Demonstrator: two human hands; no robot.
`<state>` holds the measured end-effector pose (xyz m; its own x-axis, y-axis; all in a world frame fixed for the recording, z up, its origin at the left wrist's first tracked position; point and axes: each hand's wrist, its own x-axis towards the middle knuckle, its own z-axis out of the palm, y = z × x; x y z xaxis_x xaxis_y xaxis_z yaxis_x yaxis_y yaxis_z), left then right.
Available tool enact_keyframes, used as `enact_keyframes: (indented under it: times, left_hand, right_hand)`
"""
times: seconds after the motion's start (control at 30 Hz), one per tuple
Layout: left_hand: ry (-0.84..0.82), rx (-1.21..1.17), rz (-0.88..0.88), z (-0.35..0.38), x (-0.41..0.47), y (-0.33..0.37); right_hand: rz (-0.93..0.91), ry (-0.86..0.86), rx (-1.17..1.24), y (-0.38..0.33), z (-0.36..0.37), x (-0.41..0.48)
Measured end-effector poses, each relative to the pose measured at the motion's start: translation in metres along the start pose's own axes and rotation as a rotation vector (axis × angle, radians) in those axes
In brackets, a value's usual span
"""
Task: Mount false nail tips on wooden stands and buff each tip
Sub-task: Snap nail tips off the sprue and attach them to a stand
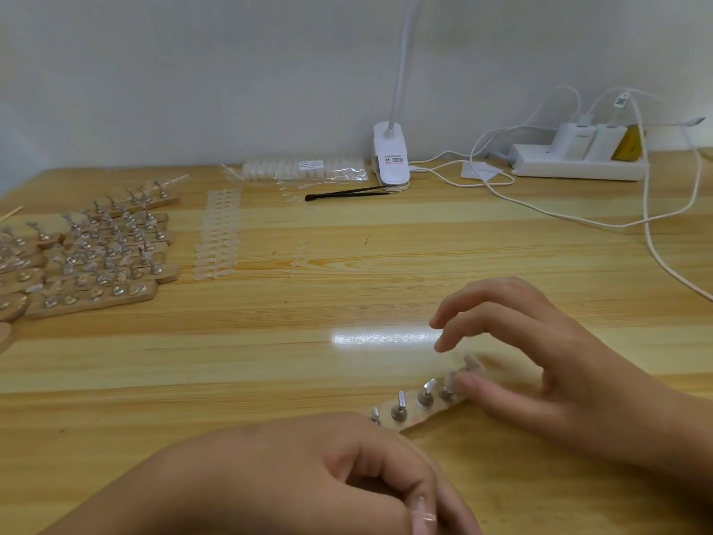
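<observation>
The narrow wooden stand with five metal pegs (420,404) lies near-centre on the desk. Right hand (555,353), fingers loosely spread, steadies its far end; left hand (308,473) pinches a clear nail tip (423,516). Seat it squarely, pressing gently.

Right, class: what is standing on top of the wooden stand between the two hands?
On the wooden stand stand metal holders, four or five. The left hand hides its near end, the right hand its far end.

Two bare hands, left grip (328,469), right grip (540,353), no sleeves
</observation>
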<state>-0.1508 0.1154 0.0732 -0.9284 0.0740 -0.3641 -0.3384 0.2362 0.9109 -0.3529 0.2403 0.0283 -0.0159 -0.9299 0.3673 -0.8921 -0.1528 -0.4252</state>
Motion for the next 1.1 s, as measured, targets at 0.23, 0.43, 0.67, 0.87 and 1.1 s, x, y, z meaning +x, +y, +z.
enact_keyframes:
  times: [0.23, 0.43, 0.67, 0.87, 1.1]
  left_hand:
    - [0.016, 0.132, 0.165, -0.001, 0.012, -0.026]
    - [-0.107, 0.149, 0.199, -0.011, 0.018, -0.034]
    - [-0.120, 0.085, 0.158, -0.025, 0.019, -0.038]
    - [0.160, -0.137, 0.220, -0.013, 0.019, -0.033]
    - [0.575, -0.168, 0.372, 0.003, 0.021, -0.040]
  right_hand:
    - [0.002, 0.028, -0.107, -0.007, 0.004, 0.001]
    - [0.033, -0.009, -0.035, -0.006, 0.003, -0.001]
    - [0.004, -0.008, -0.061, -0.004, 0.003, 0.001]
    - [0.048, 0.115, 0.111, -0.014, -0.007, 0.003]
    - [0.102, 0.137, 0.285, -0.025, -0.010, 0.004]
